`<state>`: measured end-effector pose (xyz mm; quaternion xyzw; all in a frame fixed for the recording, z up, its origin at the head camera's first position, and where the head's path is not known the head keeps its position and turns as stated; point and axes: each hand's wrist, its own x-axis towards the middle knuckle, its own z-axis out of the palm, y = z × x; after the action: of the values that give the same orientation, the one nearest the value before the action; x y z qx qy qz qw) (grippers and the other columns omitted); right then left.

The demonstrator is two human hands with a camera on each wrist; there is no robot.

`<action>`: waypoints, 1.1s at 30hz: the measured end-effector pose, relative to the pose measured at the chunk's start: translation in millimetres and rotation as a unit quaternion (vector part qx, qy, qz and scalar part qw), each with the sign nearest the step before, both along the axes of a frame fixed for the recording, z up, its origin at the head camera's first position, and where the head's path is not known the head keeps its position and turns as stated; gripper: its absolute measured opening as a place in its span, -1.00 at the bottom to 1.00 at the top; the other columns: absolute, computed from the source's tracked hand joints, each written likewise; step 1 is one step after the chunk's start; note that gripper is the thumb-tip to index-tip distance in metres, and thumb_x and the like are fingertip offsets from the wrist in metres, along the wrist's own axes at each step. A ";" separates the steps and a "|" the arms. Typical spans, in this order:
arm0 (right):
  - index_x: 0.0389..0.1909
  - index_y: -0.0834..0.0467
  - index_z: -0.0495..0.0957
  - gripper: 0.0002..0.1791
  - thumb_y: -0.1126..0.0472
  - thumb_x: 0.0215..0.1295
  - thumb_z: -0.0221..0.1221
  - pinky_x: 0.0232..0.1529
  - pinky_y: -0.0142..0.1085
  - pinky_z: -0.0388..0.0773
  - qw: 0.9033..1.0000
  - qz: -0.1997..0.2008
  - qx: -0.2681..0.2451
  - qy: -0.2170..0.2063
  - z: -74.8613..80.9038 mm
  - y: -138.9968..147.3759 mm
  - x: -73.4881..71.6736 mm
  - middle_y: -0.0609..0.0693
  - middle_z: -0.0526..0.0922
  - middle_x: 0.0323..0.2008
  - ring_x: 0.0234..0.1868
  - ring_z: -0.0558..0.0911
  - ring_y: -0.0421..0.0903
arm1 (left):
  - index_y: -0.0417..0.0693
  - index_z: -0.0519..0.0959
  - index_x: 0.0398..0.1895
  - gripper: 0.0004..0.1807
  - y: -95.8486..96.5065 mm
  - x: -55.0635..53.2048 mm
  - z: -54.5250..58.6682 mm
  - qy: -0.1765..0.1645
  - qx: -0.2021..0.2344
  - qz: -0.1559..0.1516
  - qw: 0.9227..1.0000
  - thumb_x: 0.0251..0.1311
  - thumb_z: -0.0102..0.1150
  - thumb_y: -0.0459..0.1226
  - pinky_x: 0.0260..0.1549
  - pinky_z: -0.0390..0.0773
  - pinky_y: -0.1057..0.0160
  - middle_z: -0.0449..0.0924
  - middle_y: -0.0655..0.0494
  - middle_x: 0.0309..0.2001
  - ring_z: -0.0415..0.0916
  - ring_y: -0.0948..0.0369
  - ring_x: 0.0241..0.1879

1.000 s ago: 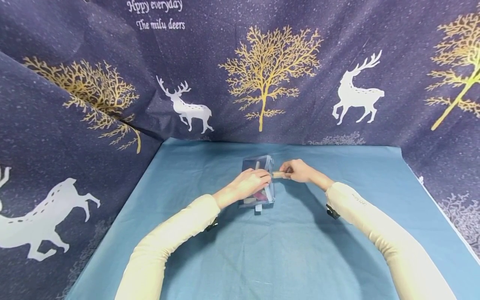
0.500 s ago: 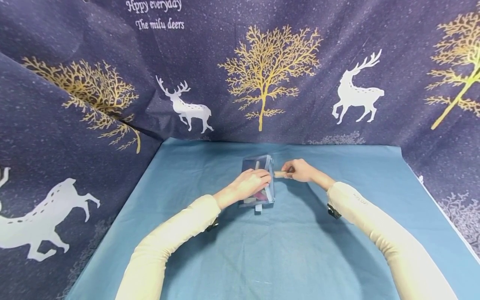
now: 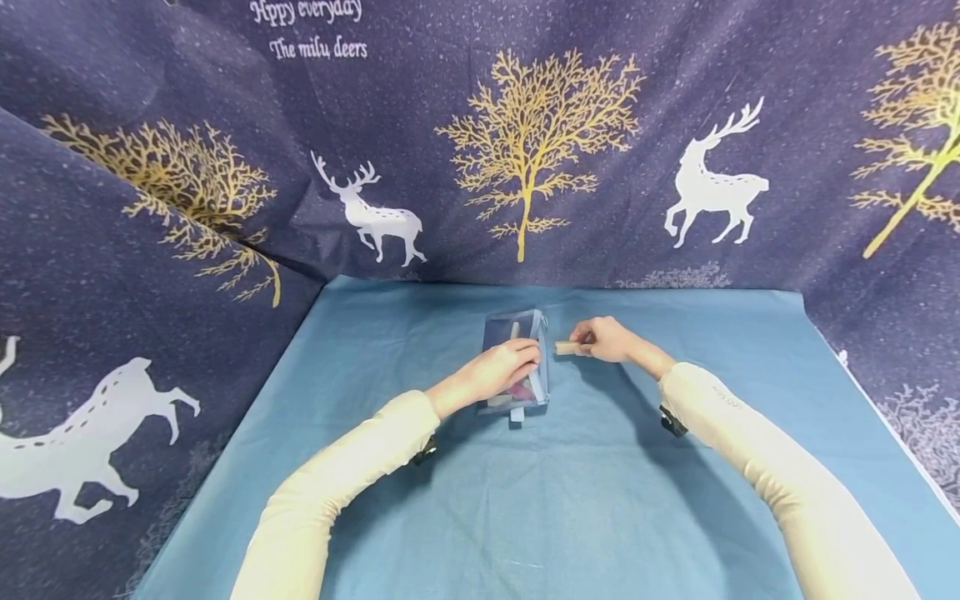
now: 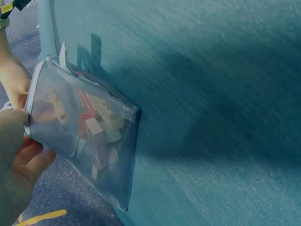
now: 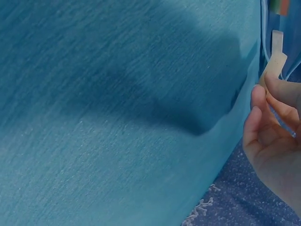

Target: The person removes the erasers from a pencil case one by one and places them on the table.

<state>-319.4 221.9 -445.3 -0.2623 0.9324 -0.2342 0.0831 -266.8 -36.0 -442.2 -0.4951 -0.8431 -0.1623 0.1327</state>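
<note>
A translucent mesh zipper pouch (image 3: 497, 329) lies on the blue cloth, its zipped side facing right. My left hand (image 3: 504, 368) grips that side; in the left wrist view the thumb and fingers pinch the rim of the mesh pouch (image 4: 70, 132). Several small wooden blocks (image 4: 113, 134), pale and red, show through the mesh. My right hand (image 3: 607, 340) pinches a pale wooden block (image 3: 566, 347) between thumb and fingers, just right of the pouch's mouth. In the right wrist view the wooden block (image 5: 273, 68) points toward the pouch opening.
Blue cloth (image 3: 510, 517) covers the table. A dark curtain (image 3: 585, 183) printed with deer and trees hangs behind it and along the left side. A small fabric tab (image 3: 516, 415) sticks out from the pouch's near edge.
My right hand has drawn the wooden block a little to the right, away from the pouch's mouth, and a gap now shows. The left hand and pouch stay almost still.
</note>
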 end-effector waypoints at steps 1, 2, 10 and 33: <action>-0.19 0.20 0.59 -0.80 0.25 0.16 0.20 -0.31 -0.25 0.57 1.000 -0.001 -0.001 -0.003 0.3 0.7 0.1 0.11 0.68 -0.28 -0.27 0.65 -0.02 | -0.09 0.53 -0.26 -0.88 -0.4 -0.1 -0.1 -0.002 0.004 -0.002 1.000 0.28 -0.01 -0.29 -0.13 0.51 0.37 0.51 0.06 -0.09 0.46 0.25 -0.15; -0.18 0.20 0.59 -0.80 0.25 0.16 0.19 -0.30 -0.25 0.57 1.000 -0.001 0.000 -0.005 0.5 1.5 0.1 0.12 0.68 -0.27 -0.27 0.65 -0.02 | -0.11 0.54 -0.26 -0.87 -0.9 0.0 -0.2 -0.004 0.008 -0.004 1.000 0.28 0.00 -0.29 -0.13 0.52 0.36 0.51 0.03 -0.07 0.47 0.24 -0.15; -0.13 0.23 0.57 -0.76 0.26 0.18 0.17 -0.29 -0.25 0.58 1.000 -0.010 -0.001 -0.023 2.8 8.5 1.3 0.16 0.66 -0.22 -0.19 0.64 0.05 | -0.09 0.56 -0.23 -0.85 -1.9 0.8 -1.8 -0.002 0.010 0.008 1.000 0.28 0.00 -0.28 -0.05 0.51 0.36 0.51 0.01 0.02 0.49 0.20 0.00; -0.19 0.23 0.58 -0.78 0.28 0.12 0.21 -0.26 -0.21 0.57 0.999 -0.026 0.011 -0.027 -3.0 17.0 0.3 0.13 0.68 -0.27 -0.23 0.64 -0.01 | -0.07 0.56 -0.23 -0.85 -3.4 1.7 -2.9 -0.012 0.016 0.016 1.000 0.29 -0.02 -0.26 -0.03 0.51 0.33 0.50 0.00 0.06 0.48 0.16 0.05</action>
<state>-319.1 238.9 -448.3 -0.2305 0.9388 -0.2332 0.1054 -265.1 -39.4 -445.2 -0.4775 -0.8498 -0.1796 0.1328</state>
